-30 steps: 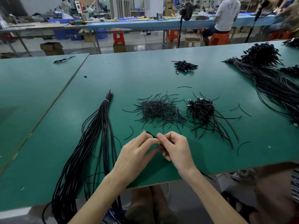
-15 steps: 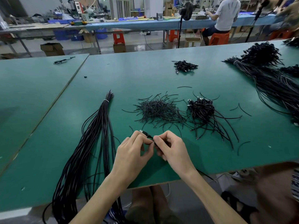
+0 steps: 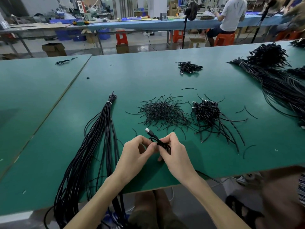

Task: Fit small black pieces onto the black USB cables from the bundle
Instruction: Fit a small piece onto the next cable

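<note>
Over the green table (image 3: pixel 165 80), beside the long bundle (image 3: pixel 92 146), the left hand (image 3: pixel 135 156) and right hand (image 3: pixel 175 154) both pinch one USB cable (image 3: pixel 160 142). Its plug (image 3: pixel 147 130) now sticks further out of their grip than before, so fitting seems underway. The plug's long axis points away, leftward.

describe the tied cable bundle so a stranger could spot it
On the green table, beside the left hand, lies the cable bundle, hanging over the near edge. Unlike the loose piles, it is long and bound by a white tie.
</note>
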Demonstrator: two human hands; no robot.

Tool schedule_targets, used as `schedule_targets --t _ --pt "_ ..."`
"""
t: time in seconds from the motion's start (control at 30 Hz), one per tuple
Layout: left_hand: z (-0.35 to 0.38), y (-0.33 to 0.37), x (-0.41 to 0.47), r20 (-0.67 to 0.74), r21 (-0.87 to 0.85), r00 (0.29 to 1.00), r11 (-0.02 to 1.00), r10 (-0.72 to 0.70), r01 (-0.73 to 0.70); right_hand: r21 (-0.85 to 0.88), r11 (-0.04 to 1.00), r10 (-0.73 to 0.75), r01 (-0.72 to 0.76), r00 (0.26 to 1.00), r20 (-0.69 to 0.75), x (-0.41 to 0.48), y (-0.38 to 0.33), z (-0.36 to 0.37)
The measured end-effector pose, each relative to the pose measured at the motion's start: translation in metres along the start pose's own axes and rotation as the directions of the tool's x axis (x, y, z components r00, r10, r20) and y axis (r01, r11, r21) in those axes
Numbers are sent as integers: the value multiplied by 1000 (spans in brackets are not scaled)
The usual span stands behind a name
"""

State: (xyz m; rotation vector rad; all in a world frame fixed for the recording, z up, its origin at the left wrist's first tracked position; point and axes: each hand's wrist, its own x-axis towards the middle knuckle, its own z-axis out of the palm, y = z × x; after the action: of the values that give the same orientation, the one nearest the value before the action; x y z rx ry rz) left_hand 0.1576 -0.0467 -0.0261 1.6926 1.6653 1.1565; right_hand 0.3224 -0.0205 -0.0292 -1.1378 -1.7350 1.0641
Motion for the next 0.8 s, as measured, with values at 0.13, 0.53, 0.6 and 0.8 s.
schedule_targets --t 0.13,0.53,0.6,0.8 --pt "-3 8 7 84 -131 990 984 -110 121 12 1000 8 -7 1000 -22 0 0 1" --pt "15 20 12 437 -704 832 445 -342 553 21 986 -153 163 954 -256 -1 0 -4" --pt "13 17 16 413 -680 852 513 -322 524 11 986 -157 165 958 -238 0 -2 -4" --pt "-4 7 31 359 -528 900 742 -247 414 152 981 -105 118 990 -94 12 -5 -12"
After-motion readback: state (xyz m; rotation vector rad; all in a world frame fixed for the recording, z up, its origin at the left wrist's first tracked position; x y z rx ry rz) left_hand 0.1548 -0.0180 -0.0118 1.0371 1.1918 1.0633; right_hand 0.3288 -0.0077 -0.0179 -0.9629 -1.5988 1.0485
